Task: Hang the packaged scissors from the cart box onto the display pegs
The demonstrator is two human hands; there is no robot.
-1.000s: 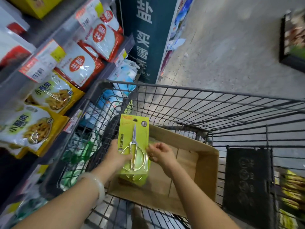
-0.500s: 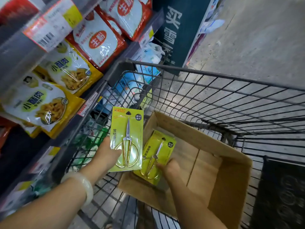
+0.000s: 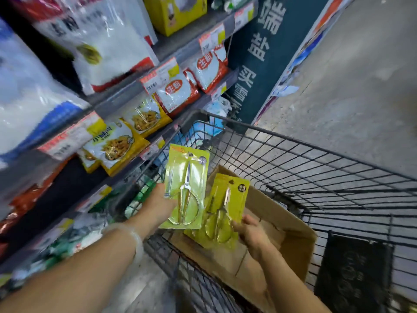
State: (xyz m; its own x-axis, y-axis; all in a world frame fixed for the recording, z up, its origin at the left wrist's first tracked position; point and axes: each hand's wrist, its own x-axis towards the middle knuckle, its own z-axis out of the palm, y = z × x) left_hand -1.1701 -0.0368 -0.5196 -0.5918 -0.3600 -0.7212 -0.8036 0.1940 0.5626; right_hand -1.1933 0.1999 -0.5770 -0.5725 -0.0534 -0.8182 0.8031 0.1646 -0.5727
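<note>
My left hand (image 3: 159, 205) grips a green-carded pack of gold-handled scissors (image 3: 186, 186) by its left edge, holding it upright over the cart's left rim. My right hand (image 3: 250, 232) holds a second scissors pack (image 3: 225, 208) by its lower right corner, lifted above the open cardboard box (image 3: 291, 231) that sits in the wire cart (image 3: 316, 168). The two packs overlap slightly at their lower edges. No display pegs are in view.
Shelves (image 3: 126, 98) on the left carry white-and-red bags (image 3: 178, 93) and yellow snack bags (image 3: 117, 145) with price tags. A dark blue sign panel (image 3: 257, 64) stands beyond the cart. Grey floor (image 3: 349, 86) lies to the right. A dark flap (image 3: 352, 274) hangs inside the cart.
My right hand has lifted the second scissors pack up out of the box. My left hand has raised its pack a little, and my view has tilted up toward the shelves.
</note>
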